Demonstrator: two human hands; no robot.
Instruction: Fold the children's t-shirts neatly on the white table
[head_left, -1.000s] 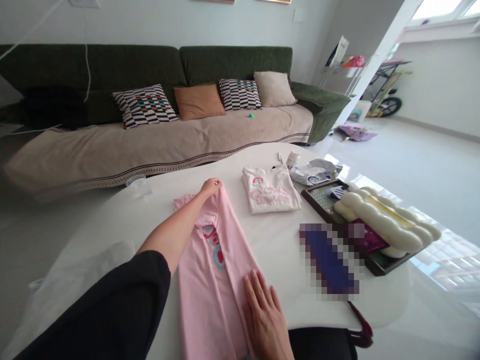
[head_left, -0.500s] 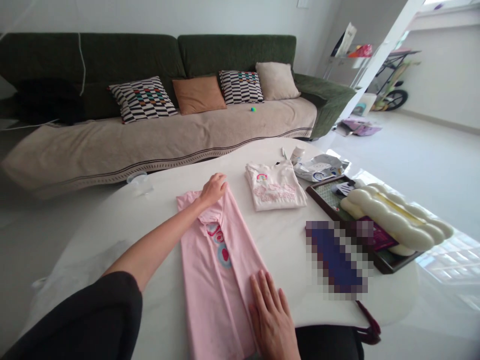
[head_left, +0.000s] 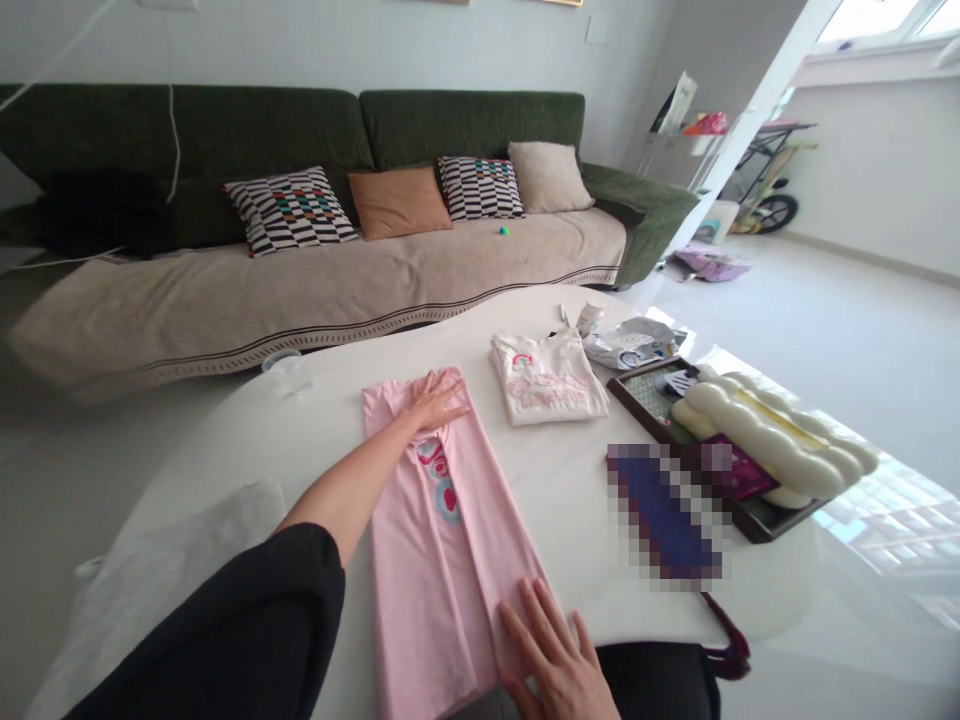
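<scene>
A pink T-shirt (head_left: 442, 540) with a round printed motif lies folded lengthwise into a long strip on the white table (head_left: 555, 480). My left hand (head_left: 437, 401) rests flat with fingers spread on the shirt's far end, near the collar. At the near end my right hand (head_left: 559, 660) lies flat on the shirt's right edge, fingers stretched out. A folded white T-shirt (head_left: 546, 377) with pink print sits further right on the table.
A dark tray (head_left: 641, 395) holding a cream cloud-shaped object (head_left: 772, 440) stands at the table's right. A crumpled plastic bag (head_left: 626, 345), a small clear cup (head_left: 287, 371) and a grey cloth (head_left: 165, 580) also lie on the table. A green sofa (head_left: 465, 125) with cushions runs behind.
My left hand has gone from gripping the shirt's far edge to lying flat and spread on it. My right hand slid slightly nearer along the shirt's lower right edge.
</scene>
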